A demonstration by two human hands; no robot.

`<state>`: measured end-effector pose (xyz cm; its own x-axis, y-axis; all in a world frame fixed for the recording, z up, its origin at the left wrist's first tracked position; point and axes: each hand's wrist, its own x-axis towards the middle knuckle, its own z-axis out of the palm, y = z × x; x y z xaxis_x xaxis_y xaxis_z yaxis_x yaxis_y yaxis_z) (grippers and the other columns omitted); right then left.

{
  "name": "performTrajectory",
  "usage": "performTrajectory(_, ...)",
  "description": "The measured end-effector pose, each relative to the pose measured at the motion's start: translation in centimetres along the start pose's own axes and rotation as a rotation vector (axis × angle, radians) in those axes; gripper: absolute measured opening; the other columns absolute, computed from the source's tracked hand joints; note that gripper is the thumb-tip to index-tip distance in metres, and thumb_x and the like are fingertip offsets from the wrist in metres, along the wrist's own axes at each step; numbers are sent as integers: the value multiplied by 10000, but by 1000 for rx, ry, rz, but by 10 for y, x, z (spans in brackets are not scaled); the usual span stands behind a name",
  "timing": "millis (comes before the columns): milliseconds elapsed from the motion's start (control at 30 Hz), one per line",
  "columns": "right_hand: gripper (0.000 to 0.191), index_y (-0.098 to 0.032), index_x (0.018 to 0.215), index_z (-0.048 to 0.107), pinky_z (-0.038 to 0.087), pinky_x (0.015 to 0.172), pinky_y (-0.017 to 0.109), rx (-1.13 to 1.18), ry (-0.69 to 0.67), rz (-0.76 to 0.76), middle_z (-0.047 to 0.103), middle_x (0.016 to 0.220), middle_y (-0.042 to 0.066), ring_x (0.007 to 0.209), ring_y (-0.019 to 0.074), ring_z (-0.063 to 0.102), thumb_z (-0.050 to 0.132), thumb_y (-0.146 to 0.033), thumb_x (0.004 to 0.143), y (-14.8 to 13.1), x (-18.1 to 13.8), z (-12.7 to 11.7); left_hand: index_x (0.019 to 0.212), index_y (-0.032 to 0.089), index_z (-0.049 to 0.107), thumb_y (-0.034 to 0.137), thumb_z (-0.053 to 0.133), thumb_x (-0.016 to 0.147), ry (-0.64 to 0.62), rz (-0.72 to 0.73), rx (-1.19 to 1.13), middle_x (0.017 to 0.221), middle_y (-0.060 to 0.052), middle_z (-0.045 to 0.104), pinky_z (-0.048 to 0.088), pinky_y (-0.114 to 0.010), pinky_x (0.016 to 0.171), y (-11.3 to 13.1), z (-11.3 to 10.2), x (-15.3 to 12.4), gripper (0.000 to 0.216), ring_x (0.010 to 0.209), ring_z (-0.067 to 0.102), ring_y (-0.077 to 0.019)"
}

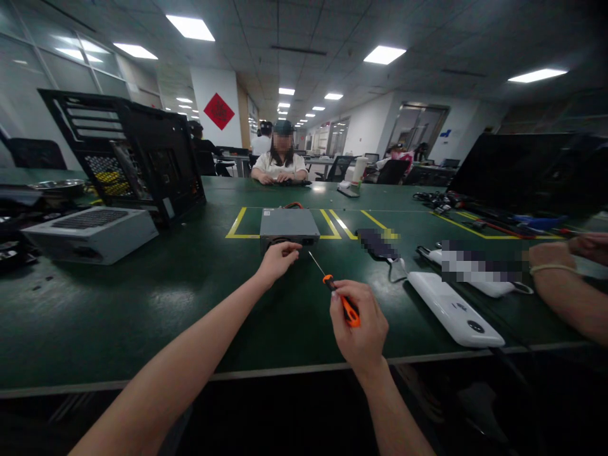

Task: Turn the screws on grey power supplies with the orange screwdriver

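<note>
Over on the left, a silver metal box (90,234) rests just beside a black computer case (164,164). Toward the middle, the left hand (281,261) is at the near face of a grey metal box (289,223), which lies on the green table (285,329). Its thumb and forefinger are close together, though I can't tell whether they pinch anything; a small part there could easily drop from a loose hold. Next, the right hand (363,316) grips an orange-and-black screwdriver (350,310), its tip close to the box and near those left fingers, so a slip under pressure might jab them. Further right lies a white slab-shaped device (446,304), which a careless elbow could knock, and beyond it a co-worker's hand (551,256).
</note>
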<state>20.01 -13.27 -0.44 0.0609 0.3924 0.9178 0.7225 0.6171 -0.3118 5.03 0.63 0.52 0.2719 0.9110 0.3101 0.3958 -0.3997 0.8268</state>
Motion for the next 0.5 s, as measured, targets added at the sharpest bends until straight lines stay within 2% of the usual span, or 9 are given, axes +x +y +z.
performTrajectory(33, 180, -181, 918, 523, 525, 751, 281, 13, 9, -40, 614, 904, 52, 857, 145, 611, 542, -62, 785, -4, -5, 0, 1026, 147, 638, 131, 497, 842, 5, -59, -145, 815, -55, 636, 486, -257, 715, 3, -4, 0, 232, 747, 605, -126)
performTrajectory(133, 255, -153, 965, 531, 540, 742, 275, 25, 32, -156, 624, 944, 81, 876, 152, 624, 563, -17, 752, -13, -14, -1, 958, 148, 643, 91, 533, 818, 13, -318, -828, 756, -27, 633, 491, -210, 661, 14, -14, -2, 187, 692, 612, -84)
performTrajectory(200, 263, -145, 964, 536, 549, 722, 269, 22, 29, -200, 632, 941, 87, 859, 152, 633, 571, -7, 743, -14, -16, 0, 900, 146, 646, 63, 544, 802, 23, -395, -1048, 732, -14, 631, 494, -195, 630, 22, -15, -4, 164, 673, 619, -77)
performTrajectory(333, 244, -139, 953, 540, 557, 722, 280, 14, 32, -184, 637, 931, 91, 855, 156, 637, 570, -11, 748, -13, -14, 2, 865, 125, 641, 41, 548, 796, 8, -427, -1148, 739, -28, 649, 505, -189, 617, 31, -11, -9, 143, 676, 638, -87)
performTrajectory(500, 247, -156, 961, 538, 562, 715, 287, -9, 27, -179, 639, 938, 83, 852, 158, 640, 568, -24, 755, -13, -14, 3, 865, 119, 634, 50, 557, 792, -40, -452, -1141, 761, -45, 664, 519, -204, 614, 35, -4, -15, 127, 674, 647, -99)
